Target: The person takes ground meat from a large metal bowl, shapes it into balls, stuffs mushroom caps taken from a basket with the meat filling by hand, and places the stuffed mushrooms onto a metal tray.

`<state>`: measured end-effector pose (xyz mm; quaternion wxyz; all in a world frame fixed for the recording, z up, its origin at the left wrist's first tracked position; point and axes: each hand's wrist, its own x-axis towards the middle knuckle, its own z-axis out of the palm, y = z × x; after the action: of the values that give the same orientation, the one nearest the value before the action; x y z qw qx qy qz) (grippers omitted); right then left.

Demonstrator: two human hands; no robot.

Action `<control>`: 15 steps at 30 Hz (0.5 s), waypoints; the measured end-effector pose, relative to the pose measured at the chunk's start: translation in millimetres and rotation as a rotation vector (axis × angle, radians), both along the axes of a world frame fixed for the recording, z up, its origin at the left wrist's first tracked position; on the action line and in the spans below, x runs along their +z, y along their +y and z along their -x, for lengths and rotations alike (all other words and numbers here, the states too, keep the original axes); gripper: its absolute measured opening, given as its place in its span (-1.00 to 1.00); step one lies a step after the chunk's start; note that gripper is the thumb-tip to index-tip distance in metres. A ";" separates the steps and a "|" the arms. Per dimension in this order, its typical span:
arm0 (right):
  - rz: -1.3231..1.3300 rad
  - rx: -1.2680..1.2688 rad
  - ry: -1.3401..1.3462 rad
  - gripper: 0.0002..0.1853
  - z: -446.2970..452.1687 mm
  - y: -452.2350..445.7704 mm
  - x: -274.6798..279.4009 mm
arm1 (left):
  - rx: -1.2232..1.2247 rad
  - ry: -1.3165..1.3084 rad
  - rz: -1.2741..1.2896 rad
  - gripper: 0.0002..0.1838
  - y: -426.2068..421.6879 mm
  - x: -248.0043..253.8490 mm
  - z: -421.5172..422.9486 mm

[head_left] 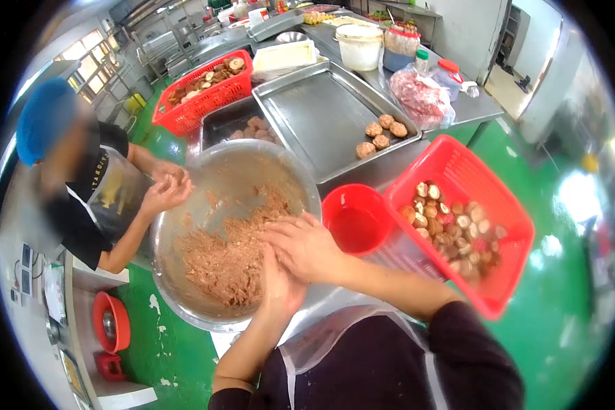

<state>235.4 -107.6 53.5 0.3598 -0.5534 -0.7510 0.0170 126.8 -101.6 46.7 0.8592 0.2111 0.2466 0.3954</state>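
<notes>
My left hand (282,281) and my right hand (304,247) are cupped together, the right on top, over the right side of a large metal bowl (167,287). Whatever lies between the palms is hidden. Inside the bowl, brown minced meat (219,266) is heaped and smeared up the wall. Several meatballs (380,141) sit at the near right corner of a metal tray (307,102). Just right of my hands stands a red bowl (357,219) with liquid in it. A red basket (451,160) holds several mushrooms (451,232).
Across the bowl a co-worker in a blue cap (44,116) holds both hands (167,188) together at its left rim. Behind are a second red basket (246,82) of mushrooms, a darker tray with meatballs (255,128), a white bucket (359,48) and a bag of meat (420,96).
</notes>
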 end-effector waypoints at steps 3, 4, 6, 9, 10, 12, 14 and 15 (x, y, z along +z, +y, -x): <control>0.097 -0.023 0.261 -0.64 -33.2 0.8 1.2 | -0.065 0.073 0.013 -0.40 5.5 10.9 -31.3; 0.044 -0.078 0.201 -0.64 -45.4 -1.0 4.9 | -0.089 0.053 0.000 -0.41 10.1 10.6 -44.0; 0.076 -0.125 0.105 -0.63 -70.3 -1.2 7.2 | -0.132 0.017 -0.017 -0.42 19.9 5.4 -69.9; 0.186 -0.092 0.417 -0.58 -117.9 8.6 3.4 | -0.199 0.190 -0.023 -0.43 36.9 -0.6 -108.7; 0.179 -0.048 0.738 -0.56 -134.3 10.3 3.2 | -0.254 0.154 0.033 -0.44 44.3 1.9 -122.6; 0.133 -0.043 1.105 -0.52 -172.8 4.9 9.3 | -0.371 0.224 -0.006 -0.44 67.0 -0.2 -146.1; 0.101 -0.186 1.144 -0.53 -222.7 -13.7 8.1 | -0.422 0.284 -0.039 -0.45 96.7 -12.3 -169.9; 0.107 -0.287 1.131 -0.55 -247.0 -24.5 0.4 | -0.429 0.389 -0.087 -0.46 114.2 -21.0 -180.6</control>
<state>482.4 -132.2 53.9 0.6751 -0.5719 -0.3579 0.2986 307.4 12.5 25.7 0.8500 0.3671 0.3390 0.1671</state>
